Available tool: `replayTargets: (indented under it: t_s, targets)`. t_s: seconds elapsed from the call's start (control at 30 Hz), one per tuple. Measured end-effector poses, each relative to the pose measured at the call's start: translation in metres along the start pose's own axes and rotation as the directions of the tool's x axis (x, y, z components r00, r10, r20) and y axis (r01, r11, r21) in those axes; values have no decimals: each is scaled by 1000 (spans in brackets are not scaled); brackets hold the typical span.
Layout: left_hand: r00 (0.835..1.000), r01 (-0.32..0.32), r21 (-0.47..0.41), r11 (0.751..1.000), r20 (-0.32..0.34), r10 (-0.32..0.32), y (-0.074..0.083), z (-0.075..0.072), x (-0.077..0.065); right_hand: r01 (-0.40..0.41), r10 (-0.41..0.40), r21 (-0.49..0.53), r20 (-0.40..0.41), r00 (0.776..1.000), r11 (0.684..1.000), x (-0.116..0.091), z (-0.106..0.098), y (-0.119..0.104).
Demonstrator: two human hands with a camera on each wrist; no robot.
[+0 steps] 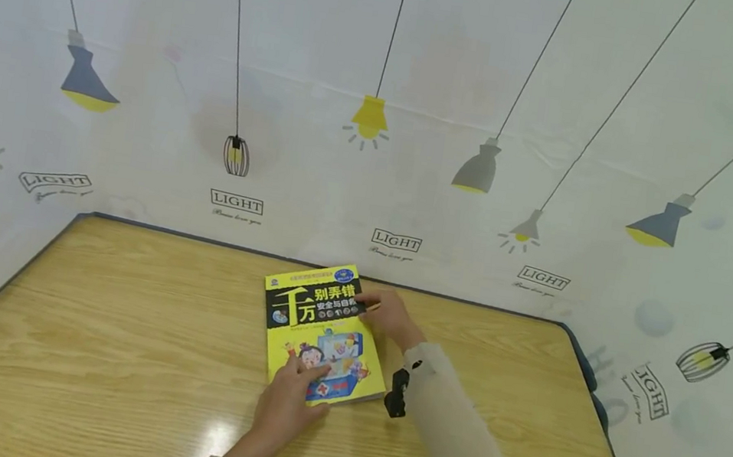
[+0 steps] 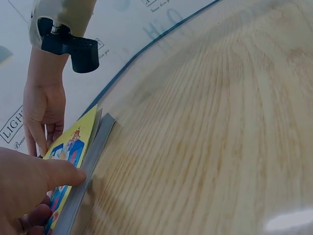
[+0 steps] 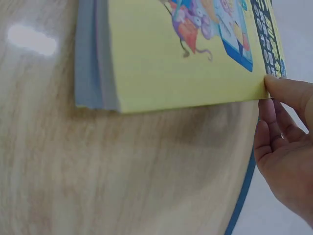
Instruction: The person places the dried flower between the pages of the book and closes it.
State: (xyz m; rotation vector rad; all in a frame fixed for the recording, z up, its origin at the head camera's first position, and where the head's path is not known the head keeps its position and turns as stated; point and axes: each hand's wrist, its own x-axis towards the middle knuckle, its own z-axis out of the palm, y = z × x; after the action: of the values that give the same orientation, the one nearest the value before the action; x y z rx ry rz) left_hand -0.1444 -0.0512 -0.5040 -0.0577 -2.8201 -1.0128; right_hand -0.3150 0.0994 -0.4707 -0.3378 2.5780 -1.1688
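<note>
A yellow and black paperback book [image 1: 315, 320] with Chinese characters and cartoon pictures lies on the wooden table. My left hand [image 1: 286, 403] rests over its lower left part, fingers spread on the cover and the thumb by the bottom edge. In the left wrist view, that thumb [image 2: 63, 176] reaches to the page edges, which are slightly parted. At the book's right edge, my right hand [image 1: 393, 315] pinches the cover side. The right wrist view shows its thumb [image 3: 288, 90] on top, the other fingers curled below, and a shadow under the book's edge.
A pale wall cloth [image 1: 321, 153] printed with hanging lamps stands around the table [image 1: 138, 322], whose edge has dark blue trim. The book's top lies near the back edge. A black wrist device [image 1: 396, 393] is strapped at my right sleeve.
</note>
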Motion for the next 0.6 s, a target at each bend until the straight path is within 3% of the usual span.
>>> replayTargets:
  t_s: [0.27, 0.6]
  targets:
    - [1000, -11, 1, 1000, 22, 11, -3, 0, 1, -70, 72, 40, -51, 996, 997, -3, 14, 6]
    - [997, -28, -2, 1000, 65, 28, -6, -3, 4, -26, 29, 45, -81, 996, 999, -9, 21, 14]
